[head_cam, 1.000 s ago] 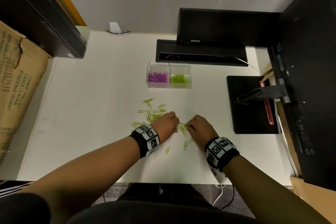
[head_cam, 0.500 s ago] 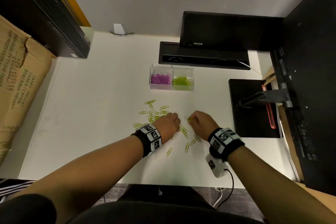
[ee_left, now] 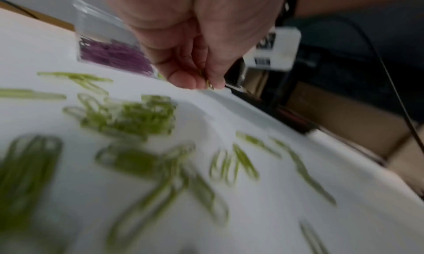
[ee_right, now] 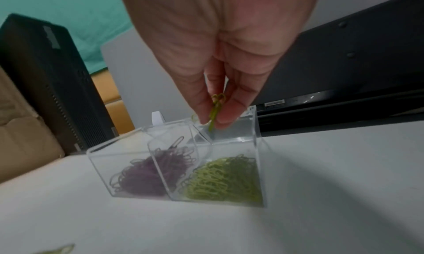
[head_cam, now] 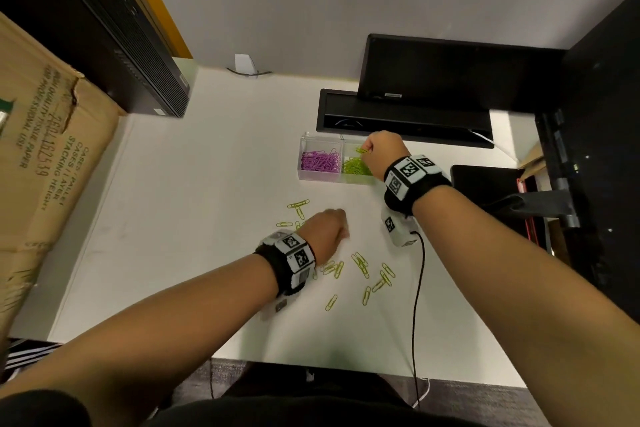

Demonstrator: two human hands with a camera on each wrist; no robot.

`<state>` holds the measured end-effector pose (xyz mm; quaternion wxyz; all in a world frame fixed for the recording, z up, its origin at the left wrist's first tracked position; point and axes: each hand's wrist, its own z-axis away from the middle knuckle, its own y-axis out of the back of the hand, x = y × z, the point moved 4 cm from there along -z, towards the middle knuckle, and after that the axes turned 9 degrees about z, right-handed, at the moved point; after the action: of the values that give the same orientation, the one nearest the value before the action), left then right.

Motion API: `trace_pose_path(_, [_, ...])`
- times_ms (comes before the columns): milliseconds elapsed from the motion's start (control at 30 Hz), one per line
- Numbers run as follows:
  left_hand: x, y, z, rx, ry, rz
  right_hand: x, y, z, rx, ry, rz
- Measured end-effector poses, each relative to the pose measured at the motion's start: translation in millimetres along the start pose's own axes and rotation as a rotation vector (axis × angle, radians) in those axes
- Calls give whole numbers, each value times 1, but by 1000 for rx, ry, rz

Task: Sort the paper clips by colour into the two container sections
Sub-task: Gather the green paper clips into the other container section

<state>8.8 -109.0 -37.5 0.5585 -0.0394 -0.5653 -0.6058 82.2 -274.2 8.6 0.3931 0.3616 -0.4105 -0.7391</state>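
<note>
Below right hand [ee_right: 213,87]: green section of clear container [ee_right: 257,123], green clips [ee_right: 215,111] being pinched.
Risk: clips snagging fingers, dropping outside; left hand [ee_left: 199,45] pinching another clip.

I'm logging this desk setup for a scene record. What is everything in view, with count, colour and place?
Container: one, clear, two sections, mid-desk.
Purple clips: a heap, left section.
Sorted green clips: a heap, right section.
Loose green clips: many, scattered on the white desk nearer the person.
Cardboard box: one, brown, far left.
Computer tower: one, black, back left.
Monitor: one, black, behind the container.
Stand base: one, black, right.
Left hand: pinching a green clip, over the loose clips.
Right hand: pinching green clips above the right section.
</note>
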Motion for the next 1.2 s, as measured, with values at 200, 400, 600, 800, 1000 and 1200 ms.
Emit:
trace_pose_path(200, [22, 70, -32, 255, -4, 128, 7, -2, 10, 82, 58, -20])
trace_pose_path(400, [43, 97, -87, 233, -38, -101, 41, -15, 56, 154, 75, -234])
trace_pose_path(600, [32, 78, -115, 65, -11, -304, 72, -82, 117, -169, 101, -151])
trace_pose_path(800, [40, 59, -78, 202, -275, -320, 91, -117, 156, -187, 121, -79])
trace_pose_path(1000, [31, -31, -15, -299, -423, -415, 79, -130, 164, -129, 139, -58])
trace_pose_path(1200, [13, -61, -2, -359, -323, -476, 75, -135, 166, -123, 98, -87])
